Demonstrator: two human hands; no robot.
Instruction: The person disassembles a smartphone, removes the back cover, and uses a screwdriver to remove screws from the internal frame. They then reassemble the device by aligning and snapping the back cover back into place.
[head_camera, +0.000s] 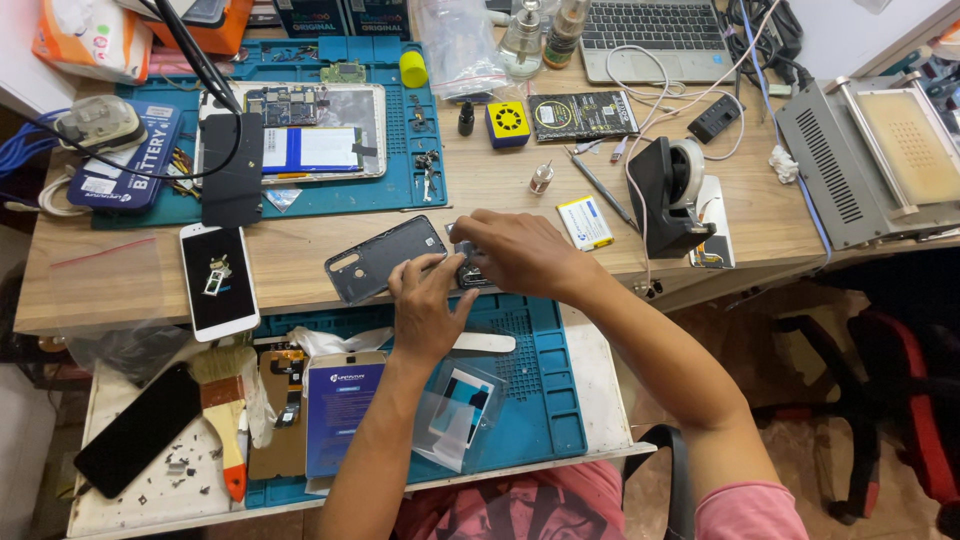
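The small dark phone part (470, 272) sits at the front edge of the wooden tabletop (500, 185), just right of a dark phone back cover (385, 258), pinched between both hands: the right hand (520, 252) grips it from above while the left hand (428, 305) steadies it with its fingertips. It looks light, thin, stiff and probably fragile, so it is best held by its edges, gently.

Both hands met over a small dark phone part (470, 272). The right hand (520, 252) gripped it from above, the left hand (428, 305) pinched its near edge. A dark phone back cover (385, 258) lay just left of them.
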